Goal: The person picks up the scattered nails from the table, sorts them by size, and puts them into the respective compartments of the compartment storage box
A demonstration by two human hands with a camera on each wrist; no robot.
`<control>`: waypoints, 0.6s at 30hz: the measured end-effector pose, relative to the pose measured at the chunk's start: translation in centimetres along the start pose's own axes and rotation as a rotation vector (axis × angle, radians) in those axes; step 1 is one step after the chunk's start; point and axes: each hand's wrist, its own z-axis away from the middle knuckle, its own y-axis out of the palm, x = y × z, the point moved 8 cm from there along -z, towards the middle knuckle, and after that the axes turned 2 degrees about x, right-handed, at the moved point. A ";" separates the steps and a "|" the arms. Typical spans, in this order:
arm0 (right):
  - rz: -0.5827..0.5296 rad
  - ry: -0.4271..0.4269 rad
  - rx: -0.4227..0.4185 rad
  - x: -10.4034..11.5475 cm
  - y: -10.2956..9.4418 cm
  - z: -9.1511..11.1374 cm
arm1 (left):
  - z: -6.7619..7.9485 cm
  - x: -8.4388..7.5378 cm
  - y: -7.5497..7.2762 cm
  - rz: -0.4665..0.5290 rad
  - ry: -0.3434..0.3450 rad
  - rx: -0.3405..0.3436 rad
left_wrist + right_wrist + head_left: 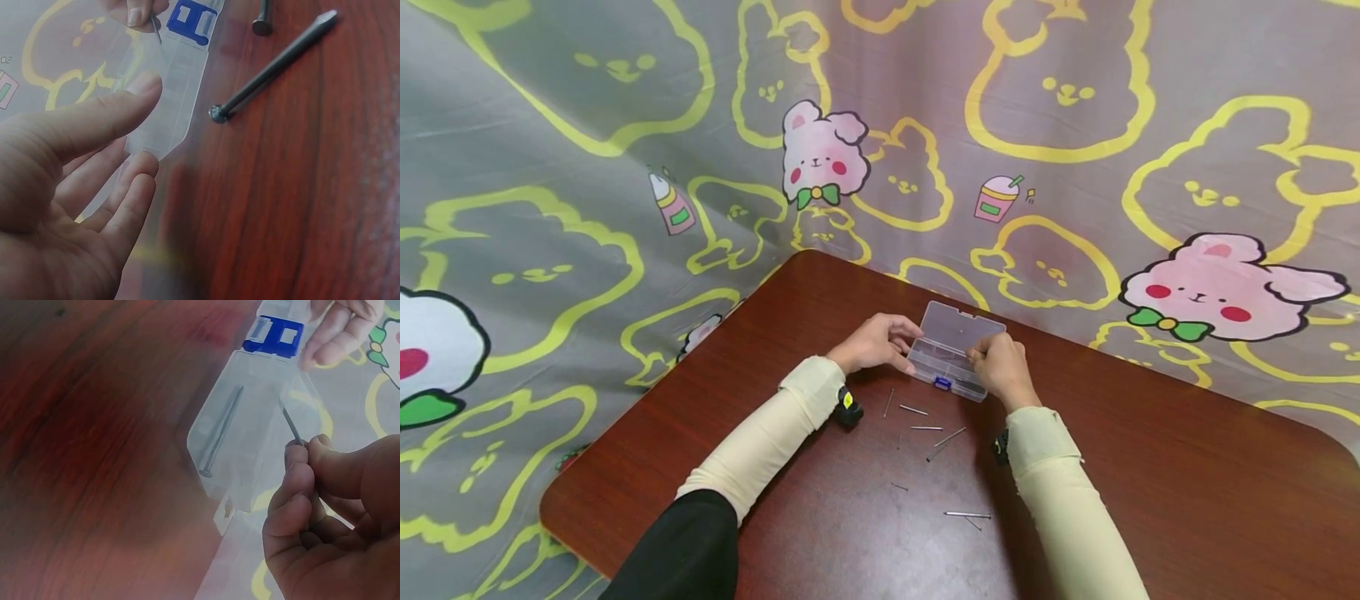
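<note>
A clear plastic divided box (927, 385) lies with its lid (951, 321) raised and a blue latch (942, 383) at its front. Between thumb and index finger, my right hand (1006, 371) pinches a thin nail (291, 425) over the box's right part. One larger nail (223, 431) lies inside, in the front right compartment. My left hand (876, 343) is at the box's left end, thumb by the front corner and fingers near the hinge, loosely extended. How firmly it touches the box is hard to tell.
Several loose nails of different sizes lie on the brown table in front of the box, among them a thick nail (946, 444) and a long one (967, 515) nearer me. A patterned curtain (917, 125) hangs behind the table's back edges.
</note>
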 end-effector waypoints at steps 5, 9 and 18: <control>0.005 0.010 0.007 -0.1 0.3 -0.1 | -0.1 0.0 0.0 0.013 0.002 0.004; -0.008 0.015 -0.002 -0.2 0.2 -0.1 | -0.1 0.1 0.0 0.010 0.000 0.003; -0.096 0.063 -0.001 -1.1 -0.3 0.5 | -0.1 0.1 0.0 0.000 0.005 0.010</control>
